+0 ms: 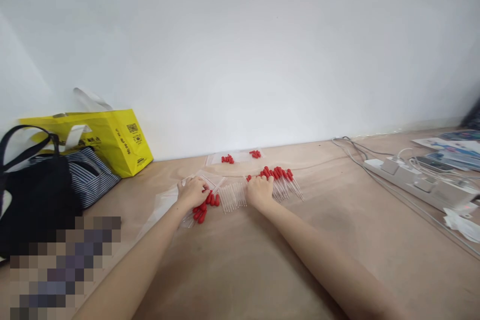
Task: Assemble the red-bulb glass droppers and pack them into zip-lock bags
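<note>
Over a small heap of loose red rubber bulbs, my left hand curls its fingers, pinching one bulb. A row of bare clear dropper tubes lies between my two hands. My right hand is closed at the right end of that row, knuckles up. A red bulb peeks out beside its thumb side, but what the fingers grip is hidden. Right of this hand lies a fanned group of droppers with red bulbs fitted on their clear tubes. Clear plastic bags lie under and beside my left hand.
Another clear bag with red-bulbed droppers lies by the wall. A yellow bag, a black bag and a striped pouch stand left. At right are a white power strip, cables, a phone and papers.
</note>
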`<state>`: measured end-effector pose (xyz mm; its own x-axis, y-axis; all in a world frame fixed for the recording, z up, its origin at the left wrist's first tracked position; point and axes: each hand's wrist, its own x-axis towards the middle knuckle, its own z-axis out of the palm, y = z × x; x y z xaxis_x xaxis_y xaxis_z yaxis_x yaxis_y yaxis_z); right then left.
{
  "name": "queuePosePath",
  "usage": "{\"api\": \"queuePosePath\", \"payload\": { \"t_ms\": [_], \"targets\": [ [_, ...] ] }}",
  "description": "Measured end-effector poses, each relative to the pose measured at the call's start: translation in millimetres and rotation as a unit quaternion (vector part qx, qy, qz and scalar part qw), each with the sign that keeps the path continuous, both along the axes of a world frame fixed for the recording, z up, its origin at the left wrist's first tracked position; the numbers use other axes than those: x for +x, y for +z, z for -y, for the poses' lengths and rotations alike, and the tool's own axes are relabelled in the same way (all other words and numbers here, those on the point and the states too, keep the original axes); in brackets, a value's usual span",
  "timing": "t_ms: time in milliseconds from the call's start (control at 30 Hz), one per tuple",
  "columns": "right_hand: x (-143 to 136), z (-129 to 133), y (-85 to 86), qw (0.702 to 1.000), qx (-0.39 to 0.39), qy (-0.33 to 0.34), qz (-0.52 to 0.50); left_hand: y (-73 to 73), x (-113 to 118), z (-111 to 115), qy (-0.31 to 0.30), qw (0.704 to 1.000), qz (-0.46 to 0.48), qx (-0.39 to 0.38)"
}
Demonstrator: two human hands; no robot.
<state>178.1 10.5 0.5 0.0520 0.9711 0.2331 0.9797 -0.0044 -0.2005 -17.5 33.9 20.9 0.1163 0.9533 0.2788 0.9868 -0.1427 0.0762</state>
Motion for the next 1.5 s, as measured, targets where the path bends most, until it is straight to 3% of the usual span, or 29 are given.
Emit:
{"api": "queuePosePath", "payload": {
  "t_ms": [100,167,267,367,500,700,1500],
  "targets": [
    [18.0,9.7,-2.7,0.998,0.033,0.045,-0.013,2.6,9.3,10.2,-0.001,0.999,0.012,0.037],
    [33.5,17.0,-8.7,0.99,0.059,0.117,-0.042,2.1,18.7,25.1,-0.018,0.998,0.023,0.06],
    [56.2,31.9,-22.5,0.965,0.098,0.22,-0.101,-6.6,35.8,58.0,-0.091,0.993,0.033,0.062],
    [71.9,51.4,-35.7,0.942,0.127,0.28,-0.135,-22.4,50.2,89.0,-0.198,0.977,0.058,0.049],
    [79.4,73.5,-43.0,0.922,0.136,0.342,-0.117,-39.3,57.2,105.0,-0.26,0.957,0.105,0.07],
    [72.5,79.3,-40.4,0.916,0.143,0.358,-0.115,-42.4,57.0,103.3,-0.259,0.953,0.104,0.117],
    [57.8,81.7,-39.5,0.905,0.165,0.357,-0.164,-39.3,62.5,104.7,-0.25,0.951,0.12,0.138]
  ]
}}
